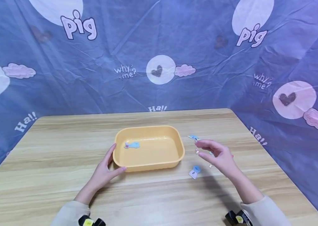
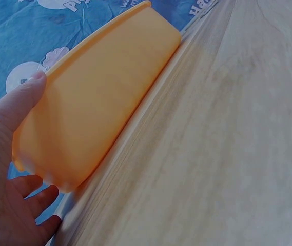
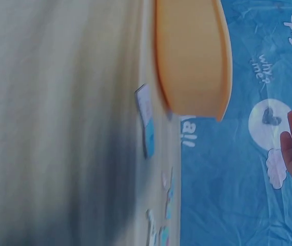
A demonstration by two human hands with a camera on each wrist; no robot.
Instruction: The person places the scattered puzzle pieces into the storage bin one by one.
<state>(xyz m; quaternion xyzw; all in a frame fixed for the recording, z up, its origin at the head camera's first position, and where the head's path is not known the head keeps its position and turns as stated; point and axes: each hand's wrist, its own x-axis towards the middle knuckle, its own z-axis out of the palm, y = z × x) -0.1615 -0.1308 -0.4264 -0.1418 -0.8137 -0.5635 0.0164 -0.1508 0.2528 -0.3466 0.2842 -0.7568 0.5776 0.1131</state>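
Yellow, smooth-walled and rounded at the corners, the tray point(image 1: 150, 167) sits on the table point(image 1: 49, 175) at the centre of the frame, a little below the middle. My left hand point(image 1: 106, 172) grips its left end, the thumb on the near rim at the lower-left corner and the fingers against the end wall. One pale blue cutout point(image 1: 133, 144) lies inside the tray, toward its left end.

My two hands are well apart. My right hand point(image 1: 221, 158), right of centre, hovers over the table with thumb and fingertips parted and nothing between them. Near its fingertips lies a blue cutout point(image 1: 193, 137), just beyond the tray's right end. Below it, nearer the bottom of the frame, rests a blue-and-lavender cutout point(image 1: 194, 172); a few smaller bits lie under and around my hand, too hidden to make out.

Blue cloth point(image 1: 136, 94) fills the upper frame and the right side, printed with "pig", "why me?", hearts and pink clouds. My pale sleeves point(image 1: 266, 213) enter at the bottom, with a black device point(image 1: 232, 217) by each wrist.
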